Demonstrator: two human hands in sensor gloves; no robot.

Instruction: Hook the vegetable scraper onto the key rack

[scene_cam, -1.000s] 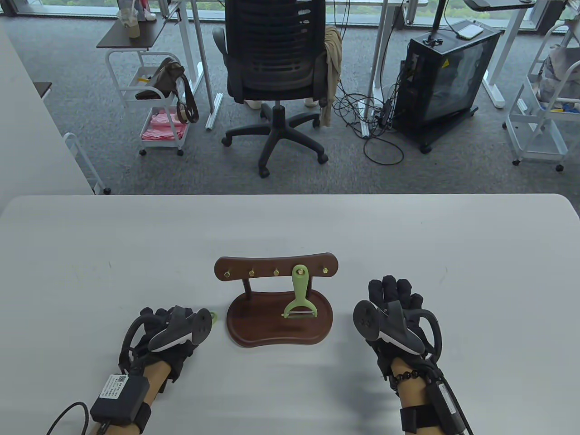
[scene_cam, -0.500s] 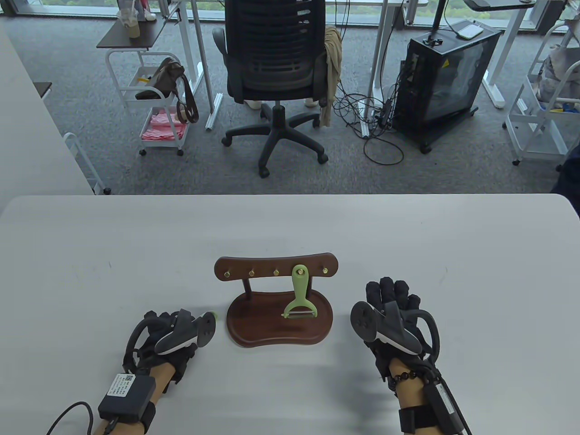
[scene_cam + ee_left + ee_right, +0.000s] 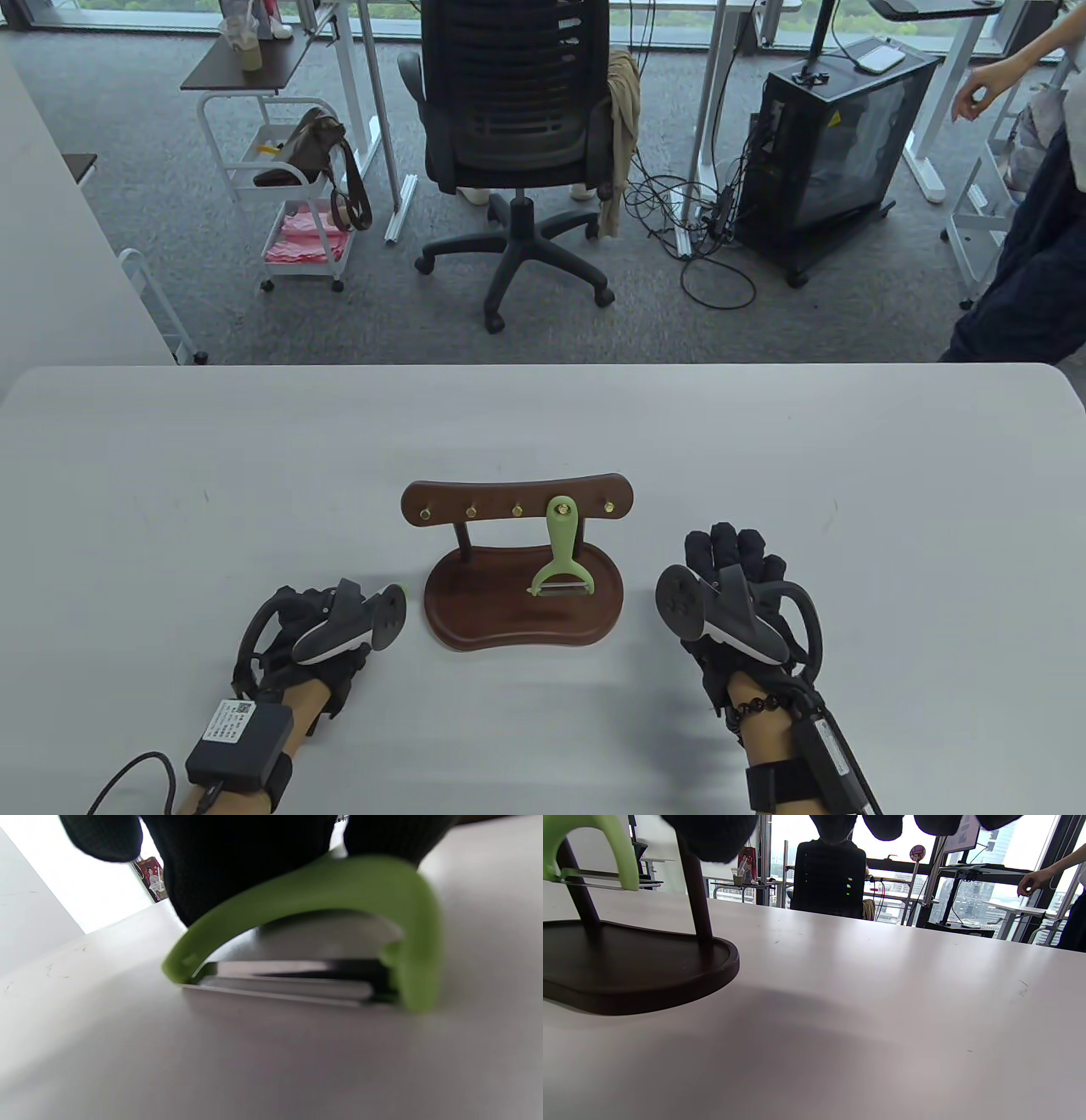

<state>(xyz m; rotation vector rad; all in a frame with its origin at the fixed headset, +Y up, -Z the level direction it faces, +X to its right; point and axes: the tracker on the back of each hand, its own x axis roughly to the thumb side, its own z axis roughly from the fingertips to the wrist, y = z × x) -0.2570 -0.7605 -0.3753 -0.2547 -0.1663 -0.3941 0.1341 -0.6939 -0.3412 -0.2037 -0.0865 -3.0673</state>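
While unbranded, scraper [image 3: 561,548] hangs on rack [image 3: 517,501].

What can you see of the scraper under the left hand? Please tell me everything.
The scraper is light green, plastic by its look, with a curved yoke and a metal blade across the opening. It lies on the white table, blade edge close to the surface. The left hand covers its handle, with gloved fingers on the yoke's top. In the table view only a green tip peeks out beside the tracker.
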